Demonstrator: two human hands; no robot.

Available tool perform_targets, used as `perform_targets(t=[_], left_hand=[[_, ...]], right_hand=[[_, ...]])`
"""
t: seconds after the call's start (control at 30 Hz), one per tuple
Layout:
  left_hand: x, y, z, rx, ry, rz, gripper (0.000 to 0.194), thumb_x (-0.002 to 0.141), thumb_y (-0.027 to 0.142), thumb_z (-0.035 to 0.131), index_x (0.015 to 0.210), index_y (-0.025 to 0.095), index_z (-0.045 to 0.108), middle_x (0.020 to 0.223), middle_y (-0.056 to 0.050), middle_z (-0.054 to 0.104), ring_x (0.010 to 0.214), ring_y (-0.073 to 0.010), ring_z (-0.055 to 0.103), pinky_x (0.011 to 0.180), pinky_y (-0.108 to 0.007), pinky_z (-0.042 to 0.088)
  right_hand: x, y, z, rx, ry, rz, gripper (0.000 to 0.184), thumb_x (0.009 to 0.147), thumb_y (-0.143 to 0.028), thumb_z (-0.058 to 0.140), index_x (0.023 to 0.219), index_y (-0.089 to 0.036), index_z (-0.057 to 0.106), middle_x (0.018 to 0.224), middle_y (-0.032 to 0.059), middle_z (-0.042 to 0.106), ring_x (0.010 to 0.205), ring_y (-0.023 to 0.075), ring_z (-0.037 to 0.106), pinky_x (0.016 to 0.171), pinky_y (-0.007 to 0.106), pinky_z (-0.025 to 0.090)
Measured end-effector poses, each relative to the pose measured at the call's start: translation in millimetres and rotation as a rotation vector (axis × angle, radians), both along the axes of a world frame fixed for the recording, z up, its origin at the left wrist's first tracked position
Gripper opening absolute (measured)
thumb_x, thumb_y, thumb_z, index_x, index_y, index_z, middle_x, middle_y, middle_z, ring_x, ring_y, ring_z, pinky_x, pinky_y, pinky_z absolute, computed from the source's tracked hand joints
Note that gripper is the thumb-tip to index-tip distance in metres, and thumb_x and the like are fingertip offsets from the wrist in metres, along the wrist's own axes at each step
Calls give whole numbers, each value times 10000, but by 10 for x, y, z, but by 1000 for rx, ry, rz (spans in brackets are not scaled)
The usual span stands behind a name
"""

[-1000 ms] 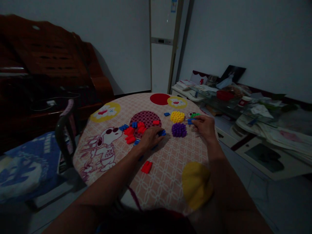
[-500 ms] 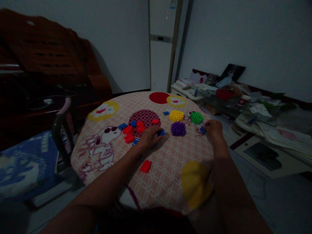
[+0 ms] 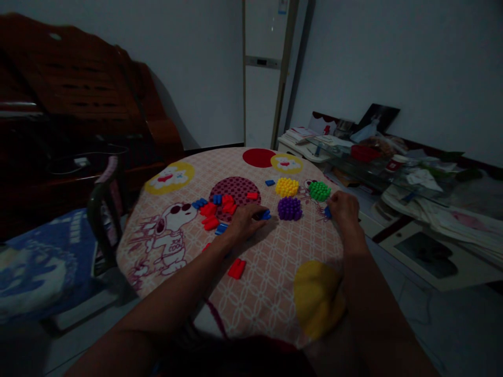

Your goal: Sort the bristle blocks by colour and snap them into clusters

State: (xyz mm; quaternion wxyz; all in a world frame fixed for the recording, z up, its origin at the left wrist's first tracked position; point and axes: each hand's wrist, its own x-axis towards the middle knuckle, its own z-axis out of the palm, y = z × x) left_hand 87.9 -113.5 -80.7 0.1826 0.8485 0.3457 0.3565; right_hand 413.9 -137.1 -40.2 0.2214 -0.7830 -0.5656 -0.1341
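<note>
A round table [image 3: 259, 283] with a cartoon-print cloth carries small plastic blocks. My left hand [image 3: 244, 222] lies fingers-down on the cloth, its fingertips on a blue block [image 3: 266, 214] just left of the purple studded cluster [image 3: 290, 208]. My right hand [image 3: 343, 207] is curled at the table's right edge, pinching a small blue block [image 3: 327, 212]. The green cluster [image 3: 319, 190] and the yellow cluster [image 3: 286, 186] sit just beyond. Red blocks [image 3: 210, 214] and blue blocks [image 3: 199, 203] are scattered left of my left hand. One red block [image 3: 237, 268] lies nearer me.
A dark chair back [image 3: 102, 207] stands at the table's left, with a dark wooden sofa [image 3: 66, 115] behind it. On the right is a low glass table [image 3: 377, 162] cluttered with papers and containers. A tall white appliance [image 3: 262, 73] stands against the far wall.
My right hand moved from beside the green cluster to the table's right edge, carrying a blue block and uncovering the green cluster. My left hand stayed on the blue block by the purple cluster.
</note>
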Motion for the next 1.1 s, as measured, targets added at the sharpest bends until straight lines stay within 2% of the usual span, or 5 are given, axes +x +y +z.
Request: perform_targets(t=[0.23, 0.37, 0.67, 0.9, 1.1], left_hand=[[82, -38, -39, -60, -72, -23, 421, 787, 237, 717, 1198, 182, 643, 1028, -66, 743, 865, -179, 709, 763, -291, 574], [92, -58, -69, -26, -85, -29, 444, 778, 220, 715, 1209, 172, 620, 976, -55, 743, 832, -170, 699, 753, -290, 570], [83, -39, -102, 42, -100, -83, 447, 851, 262, 666, 1281, 185, 571, 999, -65, 724, 826, -158, 692, 740, -284, 574], [56, -25, -104, 48, -107, -60, 387, 896, 249, 589, 1273, 166, 587, 1026, -89, 722, 871, -160, 687, 791, -296, 577], [60, -25, -114, 21, -94, -55, 388, 882, 231, 577, 1264, 167, 597, 1015, -83, 728, 859, -155, 694, 775, -279, 577]], right_hand=[[-907, -103, 53, -70, 470, 686, 293, 849, -322, 608, 637, -145, 705, 564, 19, 624, 567, 131, 549, 566, 244, 367], [-1279, -173, -48, -130, 597, 801, 285, 833, -366, 657, 664, -142, 708, 566, 9, 617, 579, 125, 564, 556, 231, 377], [-1119, -141, 28, -171, 651, 691, 223, 794, -304, 645, 672, -131, 716, 558, 17, 634, 509, 120, 558, 510, 230, 372], [-185, -60, 158, -41, 206, 149, 211, 802, -305, 666, 694, -143, 748, 697, 105, 714, 684, 217, 661, 609, 294, 424], [41, -9, -25, -184, -51, -66, 250, 878, -329, 624, 822, -140, 779, 885, 171, 751, 841, 264, 699, 669, 312, 452]])
